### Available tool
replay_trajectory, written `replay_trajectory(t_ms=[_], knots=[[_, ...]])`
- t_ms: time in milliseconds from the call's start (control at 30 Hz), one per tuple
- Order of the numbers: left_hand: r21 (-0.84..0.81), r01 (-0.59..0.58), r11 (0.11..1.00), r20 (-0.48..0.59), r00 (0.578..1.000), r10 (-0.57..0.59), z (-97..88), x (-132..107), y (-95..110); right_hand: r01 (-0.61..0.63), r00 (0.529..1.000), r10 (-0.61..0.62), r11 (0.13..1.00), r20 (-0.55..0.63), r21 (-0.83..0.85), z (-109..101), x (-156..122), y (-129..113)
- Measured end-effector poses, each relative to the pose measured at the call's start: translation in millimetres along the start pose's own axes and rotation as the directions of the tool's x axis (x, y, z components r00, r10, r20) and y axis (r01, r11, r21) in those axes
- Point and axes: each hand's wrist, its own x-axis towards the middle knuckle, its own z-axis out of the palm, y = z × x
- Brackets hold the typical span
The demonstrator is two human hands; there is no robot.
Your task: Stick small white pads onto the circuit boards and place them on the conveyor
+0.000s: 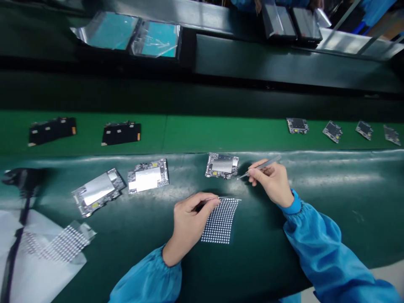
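My right hand (271, 179) pinches a pair of metal tweezers (260, 165), their tips pointing down and left. A tiny pale dot shows at the tips, close to the lower right corner of a circuit board (222, 165) with a silver plate on it. Below that board, my left hand (192, 214) grips the upper edge of a sheet of round white dot stickers (220, 223) between thumb and fingers. Two more circuit boards, one silver-plated (99, 190) and one brighter (147, 178), lie to the left on the dark green mat.
Several boards (297, 125) rest on the green strip at right, with two black-covered pieces (121, 133) at left. A black cable (23, 198) crosses a white sheet (47, 277) and another dot sheet (67, 243). Trays (154, 38) stand behind; a co-worker's blue sleeve (375, 14) shows.
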Motion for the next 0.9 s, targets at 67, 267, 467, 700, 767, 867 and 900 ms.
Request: replay_trajectory(t_ms=[67,267,467,700,767,867,900], knots=[[0.011,-0.004,1.0,0.0,1.0,0.004,-0.2,0.4,-0.1,-0.002,0.999,0.001,0.999,-0.046,-0.035,-1.1,4.4,3.7],[0.012,-0.004,1.0,-0.014,1.0,0.004,0.2,-0.2,0.2,0.029,0.999,-0.029,0.999,-0.02,-0.034,13.2,9.8,11.0],[0.011,0.0,1.0,-0.007,1.0,0.0,0.3,0.0,2.2,0.042,0.999,-0.043,0.998,-0.028,-0.042,16.0,12.7,14.1],[0.016,0.005,1.0,-0.016,1.0,-0.005,-0.1,0.1,1.4,0.067,0.998,-0.068,0.996,-0.014,-0.063,15.2,12.4,19.4],[0.02,0.003,1.0,-0.018,1.0,-0.003,-0.1,0.1,1.2,0.087,0.996,-0.088,0.992,-0.012,-0.091,15.3,10.8,21.3],[0.027,-0.001,1.0,-0.019,1.0,0.001,-0.1,-0.1,1.3,0.163,0.985,-0.169,0.967,-0.015,-0.196,15.4,5.3,22.4],[0.03,0.001,1.0,-0.019,1.0,0.0,-0.2,-0.2,1.4,0.209,0.976,-0.218,0.948,-0.009,-0.24,15.4,2.7,22.4]])
